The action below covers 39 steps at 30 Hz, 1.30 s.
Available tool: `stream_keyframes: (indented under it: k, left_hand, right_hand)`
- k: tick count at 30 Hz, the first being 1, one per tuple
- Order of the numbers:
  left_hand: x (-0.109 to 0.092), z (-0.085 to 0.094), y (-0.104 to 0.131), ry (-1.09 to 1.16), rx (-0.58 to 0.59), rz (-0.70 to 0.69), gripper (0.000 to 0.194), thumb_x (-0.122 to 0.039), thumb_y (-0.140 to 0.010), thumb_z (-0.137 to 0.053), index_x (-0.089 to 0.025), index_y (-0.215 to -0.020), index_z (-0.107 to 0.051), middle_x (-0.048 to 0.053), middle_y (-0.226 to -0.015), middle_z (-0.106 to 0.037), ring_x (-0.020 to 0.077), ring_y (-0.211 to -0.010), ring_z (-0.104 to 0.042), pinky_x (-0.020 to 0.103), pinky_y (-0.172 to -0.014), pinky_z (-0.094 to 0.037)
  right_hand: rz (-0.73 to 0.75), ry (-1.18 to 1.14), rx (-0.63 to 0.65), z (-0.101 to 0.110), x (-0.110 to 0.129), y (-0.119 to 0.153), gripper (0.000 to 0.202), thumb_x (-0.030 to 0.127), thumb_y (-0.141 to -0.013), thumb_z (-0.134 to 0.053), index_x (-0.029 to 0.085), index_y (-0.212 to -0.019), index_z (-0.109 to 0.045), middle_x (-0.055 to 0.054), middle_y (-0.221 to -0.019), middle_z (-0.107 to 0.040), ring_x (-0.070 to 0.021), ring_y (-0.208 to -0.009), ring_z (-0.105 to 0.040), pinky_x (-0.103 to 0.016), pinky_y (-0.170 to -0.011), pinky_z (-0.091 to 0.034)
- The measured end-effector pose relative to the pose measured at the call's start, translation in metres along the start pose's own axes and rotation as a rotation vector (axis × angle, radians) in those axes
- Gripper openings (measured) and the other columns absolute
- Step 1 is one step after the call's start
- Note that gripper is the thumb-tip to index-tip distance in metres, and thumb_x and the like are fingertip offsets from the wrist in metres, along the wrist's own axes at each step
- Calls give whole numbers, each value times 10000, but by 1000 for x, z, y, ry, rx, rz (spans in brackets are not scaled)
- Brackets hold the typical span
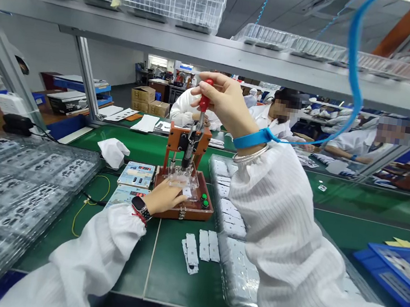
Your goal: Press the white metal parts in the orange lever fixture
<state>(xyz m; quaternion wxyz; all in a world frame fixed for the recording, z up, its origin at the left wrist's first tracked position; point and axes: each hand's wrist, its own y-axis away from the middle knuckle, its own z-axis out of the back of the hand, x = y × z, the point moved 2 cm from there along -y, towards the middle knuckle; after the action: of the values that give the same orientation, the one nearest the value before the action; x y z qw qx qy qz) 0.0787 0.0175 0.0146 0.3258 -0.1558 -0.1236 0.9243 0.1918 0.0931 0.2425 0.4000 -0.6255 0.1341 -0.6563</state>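
Right hand (223,98) is gripping the red handle (204,104) of the toggle press (191,144), standing at twelve o'clock on the worktop (175,288); left hand (163,197) is resting at its wooden base (199,215), holding anything, I can't tell!

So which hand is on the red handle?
The right hand, wearing the blue wristband; the left hand, with the dark watch, is lower, at the brown base.

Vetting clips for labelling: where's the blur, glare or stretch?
Head view: tray stack at left smeared, press fairly sharp; head view: glints on the right-hand clear tray; head view: right sleeve looks wide-angle stretched.
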Motion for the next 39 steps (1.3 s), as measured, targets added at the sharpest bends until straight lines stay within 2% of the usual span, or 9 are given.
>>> stream_keyframes:
  k: [5, 9, 14, 17, 19, 22, 26, 33, 39]
  left_hand:
    - [5, -6, -7, -18, 41, 12, 383, -354, -961, -411, -174, -1284, -513, 105, -1357, -521, 260, -1308, -403, 447, -1102, -250]
    - [-8, -6, 5, -65, 47, 47, 479, -421, -941, -450, -137, -1326, -467, 155, -1316, -550, 292, -1297, -419, 522, -1128, -133]
    - [-9, 11, 68, -109, 12, 111, 527, -415, -933, -451, -157, -1388, -380, 138, -1446, -402, 265, -1370, -303, 470, -1144, -153]
    - [21, 24, 108, -86, 5, 206, 532, -422, -926, -442, -209, -1407, -360, 115, -1458, -388, 272, -1376, -288, 486, -1135, -168]
    - [47, 32, 121, -72, -23, 304, 565, -438, -923, -434, -224, -1432, -319, 110, -1495, -319, 281, -1394, -235, 508, -1133, -135]
    - [79, 32, 119, 16, 132, 382, 664, -520, -872, -499, -236, -1440, -308, 105, -1512, -276, 301, -1409, -165, 531, -1122, -112]
    - [98, 23, 104, 80, 325, 361, 900, -619, -732, -631, -246, -1461, -259, 131, -1521, -233, 348, -1406, -125, 539, -1099, -161]
    - [107, 11, 99, 50, 371, 282, 1077, -699, -631, -666, -291, -1485, -152, 121, -1543, -175, 378, -1411, -43, 585, -1088, -33]
    - [106, 26, 98, 160, 351, 335, 1142, -681, -628, -697, -222, -1495, -111, 141, -1556, -64, 394, -1406, 23, 573, -1085, 0]
  right_hand:
    - [-40, 21, 16, -1, 1, -1, 226, 285, -866, -595, 143, -1027, -525, 14, -737, -625, -87, -577, -631, -220, -550, -555]
    - [-13, 27, 34, -1, 1, -1, 272, 327, -845, -621, 158, -1036, -526, 10, -753, -621, -94, -604, -632, -218, -555, -554]
    - [131, 74, 7, -5, 17, 33, 330, 316, -809, -654, 191, -1093, -540, 16, -827, -607, -102, -741, -640, -236, -673, -561]
    - [267, 226, 58, -12, 17, 75, 209, 273, -852, -596, 194, -1045, -585, -10, -912, -627, -135, -876, -642, -288, -802, -548]
    - [368, 336, 60, -18, 8, 102, 133, 225, -885, -534, 201, -1002, -593, -42, -1009, -642, -167, -991, -622, -337, -885, -523]
    - [455, 446, 42, -26, -15, 127, 158, 171, -910, -422, 211, -905, -575, -71, -1078, -642, -203, -1134, -567, -429, -987, -463]
    - [451, 490, 27, -35, -33, 135, 220, 120, -883, -356, 221, -829, -545, -72, -1080, -646, -218, -1218, -508, -514, -1048, -388]
    - [439, 433, -56, -42, -29, 137, 259, 35, -800, -360, 219, -829, -541, -67, -1063, -645, -220, -1218, -506, -502, -1017, -421]
    - [486, 362, -115, -46, -33, 136, 298, -17, -754, -384, 220, -814, -554, -48, -1015, -647, -232, -1175, -533, -504, -992, -434]
